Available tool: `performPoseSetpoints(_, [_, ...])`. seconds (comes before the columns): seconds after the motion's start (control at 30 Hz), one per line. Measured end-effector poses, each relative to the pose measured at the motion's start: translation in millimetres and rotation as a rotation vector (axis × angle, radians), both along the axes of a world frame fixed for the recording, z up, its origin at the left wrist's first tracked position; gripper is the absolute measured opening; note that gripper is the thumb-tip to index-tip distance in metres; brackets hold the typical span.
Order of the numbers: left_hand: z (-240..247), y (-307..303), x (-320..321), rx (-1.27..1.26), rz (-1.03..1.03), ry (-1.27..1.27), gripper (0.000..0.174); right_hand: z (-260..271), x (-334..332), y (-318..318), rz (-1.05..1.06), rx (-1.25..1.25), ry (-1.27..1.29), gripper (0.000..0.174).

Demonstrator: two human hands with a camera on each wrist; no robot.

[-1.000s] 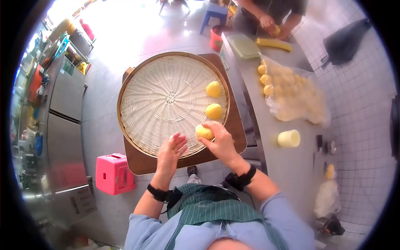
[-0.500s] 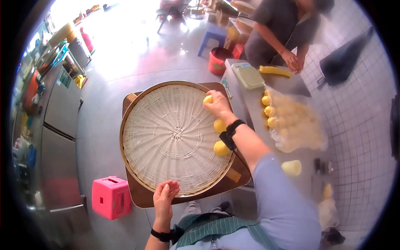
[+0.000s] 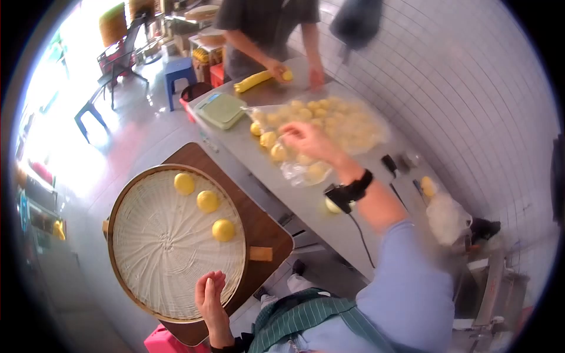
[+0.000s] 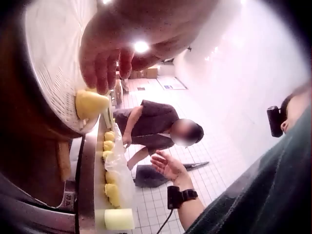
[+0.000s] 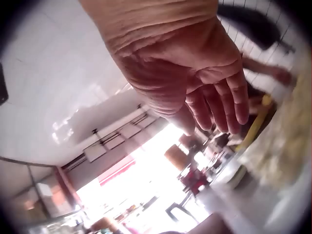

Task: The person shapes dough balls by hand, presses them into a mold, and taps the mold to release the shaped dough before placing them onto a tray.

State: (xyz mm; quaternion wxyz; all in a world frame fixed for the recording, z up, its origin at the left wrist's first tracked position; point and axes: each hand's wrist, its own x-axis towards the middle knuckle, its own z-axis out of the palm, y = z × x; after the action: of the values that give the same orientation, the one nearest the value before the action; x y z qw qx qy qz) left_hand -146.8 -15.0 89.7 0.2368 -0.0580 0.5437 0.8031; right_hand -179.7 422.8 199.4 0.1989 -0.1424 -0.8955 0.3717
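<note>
Three yellow dough balls (image 3: 207,201) sit in a row along the right side of a round woven tray (image 3: 147,267). Over the counter my right hand (image 3: 312,143) reaches above a batch of dough balls (image 3: 268,139) under a clear plastic sheet (image 3: 371,132). In the right wrist view the fingers (image 5: 219,105) of that hand hang loosely bent with nothing in them. My left hand (image 3: 212,300) hovers by the tray's near rim, empty, fingers relaxed. The left wrist view shows its fingers overlapping a dough ball (image 4: 91,104).
The tray rests on a brown board (image 3: 259,223) beside the grey counter (image 3: 294,206). A scale (image 3: 220,110) stands on the counter's far part. Behind it another person (image 3: 265,29) handles a yellow dough roll (image 3: 253,81). A pink stool (image 3: 170,341) is below the tray.
My right hand has let go of the third dough ball at the tray's far right and swung right over the counter. The view has turned right; my left hand stays near the tray rim.
</note>
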Motion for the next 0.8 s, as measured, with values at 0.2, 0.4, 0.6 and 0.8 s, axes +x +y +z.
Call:
performPoseSetpoints(0.2, [8,104,14,-0.076,-0.351,0.171,0.021,-114,162,170,-0.365,0.165,-0.613,0.030])
performPoseSetpoints(0.4, [-7,236,35,-0.208,-0.675,0.294,0.018,-179,159,173,-0.505,0.261,-0.257,0.045])
performPoseSetpoints(0.6, [-44,309,53,-0.379,-0.719,0.390,0.040,-173,129,180,-0.328,-0.027,-0.352,0.042])
performPoseSetpoints(0.8, [-37,360,63,-0.434,-0.594,0.556,0.044,-214,111,178,-0.210,0.276,0.024,0.037])
